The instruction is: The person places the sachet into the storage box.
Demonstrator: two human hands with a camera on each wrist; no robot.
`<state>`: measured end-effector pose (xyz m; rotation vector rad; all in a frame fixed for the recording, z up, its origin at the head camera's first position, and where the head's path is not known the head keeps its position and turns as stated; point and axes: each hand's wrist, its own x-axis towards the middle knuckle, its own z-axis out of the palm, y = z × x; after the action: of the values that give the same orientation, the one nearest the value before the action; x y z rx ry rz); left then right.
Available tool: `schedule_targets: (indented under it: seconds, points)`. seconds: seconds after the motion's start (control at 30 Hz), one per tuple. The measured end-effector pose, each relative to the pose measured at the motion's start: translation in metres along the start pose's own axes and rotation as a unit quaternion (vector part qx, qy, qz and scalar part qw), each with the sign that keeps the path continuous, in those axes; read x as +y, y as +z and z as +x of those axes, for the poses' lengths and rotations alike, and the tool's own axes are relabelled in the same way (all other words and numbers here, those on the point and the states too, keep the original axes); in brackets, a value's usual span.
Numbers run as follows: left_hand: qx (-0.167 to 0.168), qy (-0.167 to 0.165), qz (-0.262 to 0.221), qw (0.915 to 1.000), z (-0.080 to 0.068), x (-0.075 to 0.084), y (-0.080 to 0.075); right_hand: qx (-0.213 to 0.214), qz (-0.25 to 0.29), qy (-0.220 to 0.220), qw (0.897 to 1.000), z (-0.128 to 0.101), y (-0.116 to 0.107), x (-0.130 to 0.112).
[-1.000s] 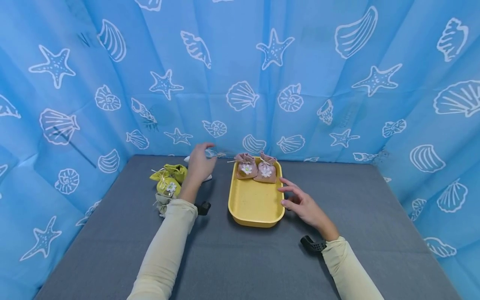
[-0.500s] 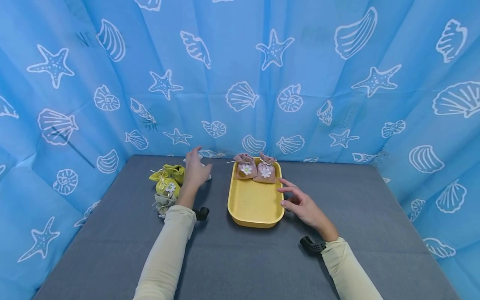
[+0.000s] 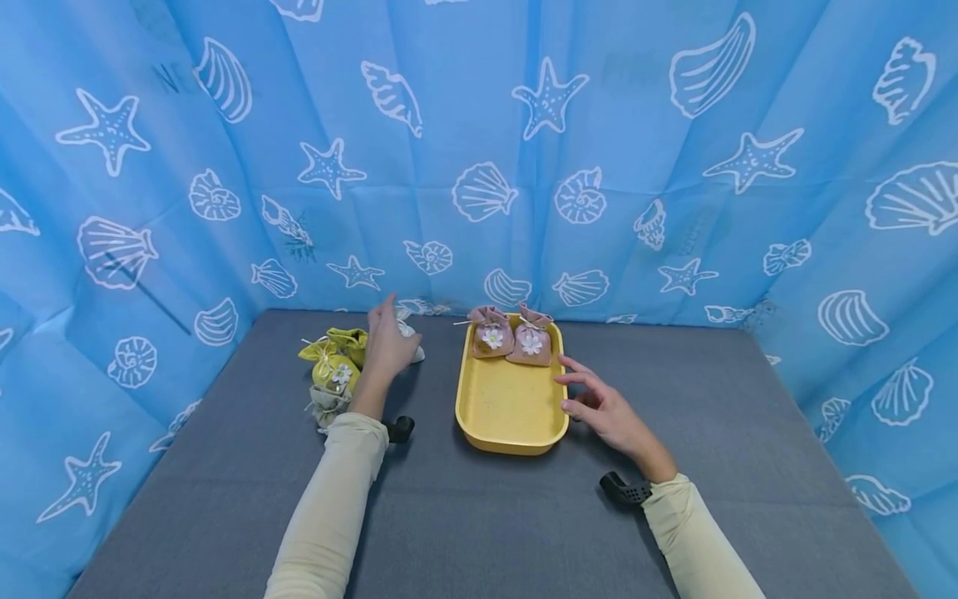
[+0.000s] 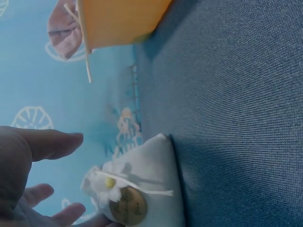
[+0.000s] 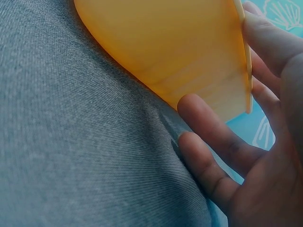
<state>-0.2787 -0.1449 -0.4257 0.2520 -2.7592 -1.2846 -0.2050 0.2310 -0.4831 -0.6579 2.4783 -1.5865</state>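
My left hand [image 3: 389,345] is at a white drawstring pouch [image 3: 413,343] at the back left, thumb and fingers spread apart. The left wrist view shows the pouch [image 4: 158,175] with a white flower, a cord and a round brown tag; fingertips lie right beside the flower, partly out of frame. My right hand [image 3: 609,420] rests at the right rim of a yellow tray [image 3: 512,445], thumb and fingers loosely bent. In the right wrist view the thumb meets the tray's rim [image 5: 247,61], and two fingers lie beside its outer wall.
Two pink pouches [image 3: 530,343] with white flowers sit at the tray's far end. Left of my left hand lie yellow-green pouches [image 3: 325,366] and a grey-green pouch [image 3: 327,403]. A blue shell-print curtain [image 3: 479,166] surrounds the grey table [image 3: 479,532].
My left hand has shifted slightly left and turned its fingers away from the tray, so more of the white pouch shows. The right hand and the tray stay put.
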Motion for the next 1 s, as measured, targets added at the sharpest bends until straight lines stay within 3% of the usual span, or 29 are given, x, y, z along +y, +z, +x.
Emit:
schedule_targets:
  seconds: [0.27, 0.77, 1.0]
  points:
    - [-0.006, 0.003, 0.013, 0.9999, -0.002, 0.002, 0.0, -0.002, 0.0, -0.004, 1.0, 0.0, 0.0, 0.002]
    - [-0.07, -0.015, 0.129, 0.989, -0.006, 0.009, -0.011, -0.002, 0.007, -0.005, 1.0, 0.0, -0.002, 0.001]
    - [-0.073, -0.033, 0.126, 0.9888, -0.008, 0.016, -0.015, -0.003, 0.004, -0.003, 1.0, 0.0, -0.001, 0.002]
